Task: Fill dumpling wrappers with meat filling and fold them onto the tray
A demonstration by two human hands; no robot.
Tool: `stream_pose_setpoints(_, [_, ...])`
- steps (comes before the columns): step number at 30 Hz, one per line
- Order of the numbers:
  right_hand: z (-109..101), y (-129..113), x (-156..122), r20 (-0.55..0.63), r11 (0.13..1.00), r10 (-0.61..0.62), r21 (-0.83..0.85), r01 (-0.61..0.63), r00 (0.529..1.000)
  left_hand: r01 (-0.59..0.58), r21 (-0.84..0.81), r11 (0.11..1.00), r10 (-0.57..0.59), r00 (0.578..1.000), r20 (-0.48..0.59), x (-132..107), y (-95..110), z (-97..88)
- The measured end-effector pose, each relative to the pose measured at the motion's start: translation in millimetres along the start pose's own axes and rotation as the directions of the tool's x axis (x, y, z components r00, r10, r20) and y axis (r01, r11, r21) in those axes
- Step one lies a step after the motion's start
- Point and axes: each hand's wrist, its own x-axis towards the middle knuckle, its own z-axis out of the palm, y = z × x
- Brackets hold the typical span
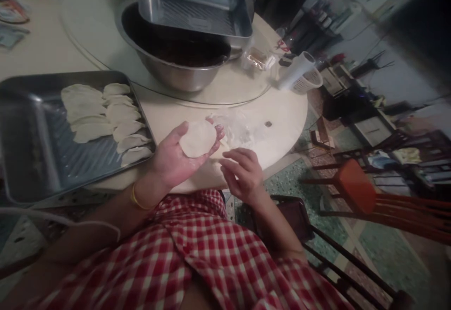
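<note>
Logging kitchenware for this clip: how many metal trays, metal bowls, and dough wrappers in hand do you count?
Trays: 2, the dumpling tray and the upper tray
Bowls: 1, the bowl under the upper tray
Wrappers in hand: 1, the wrapper on the left hand
Total: 4

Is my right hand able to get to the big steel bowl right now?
Probably yes. The right hand is empty, and only bare table and clear plastic lie between it and the bowl; the pan resting on the bowl leaves its near side open.
</note>
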Motion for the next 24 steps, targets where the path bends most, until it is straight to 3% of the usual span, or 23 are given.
stream_pose_setpoints(4, [-10.8, 13.1, 5.1, -0.071, 0.984, 0.176, 0.011, -0.176, 0.982, -0.006, 0.053, 0.999, 0.003, 0.998, 0.055, 7.5, 0.1, 11.5])
stream_pose_setpoints(7, [-12.7, 17.7, 17.5, -0.147, 0.974, 0.226, 0.017, -0.226, 0.963, 0.006, 0.086, 0.996, -0.013, 0.997, 0.081, 12.8, 2.7, 21.8])
stream_pose_setpoints(10, [-6.5, 17.5, 27.3, -0.184, 0.993, 0.106, -0.032, -0.114, 0.977, 0.051, 0.031, 0.998, -0.053, 0.997, 0.056, 15.6, 7.2, 29.7])
stream_pose_setpoints(13, [8.2, 14.3, 29.6, -0.119, 0.998, -0.028, -0.067, 0.02, 0.992, 0.118, -0.074, 0.99, -0.118, 0.993, 0.011, 15.3, 10.8, 34.9])
stream_pose_setpoints(18, [31.9, 8.5, 27.2, -0.003, 0.993, -0.049, -0.107, 0.049, 0.999, 0.151, -0.198, 0.968, -0.178, 0.976, -0.124, 13.2, 7.7, 34.9])
stream_pose_setpoints(21, [28.7, 5.0, 33.2, -0.031, 1.0, -0.004, 0.026, 0.004, 1.0, 0.153, -0.204, 0.967, -0.186, 0.97, -0.154, 14.3, 4.4, 26.3])
stream_pose_setpoints(24, [12.9, 3.8, 48.5, 0.028, 0.911, 0.228, 0.346, -0.223, 0.973, 0.113, -0.18, 0.977, -0.141, 0.979, -0.15, 18.3, 2.7, 14.1])
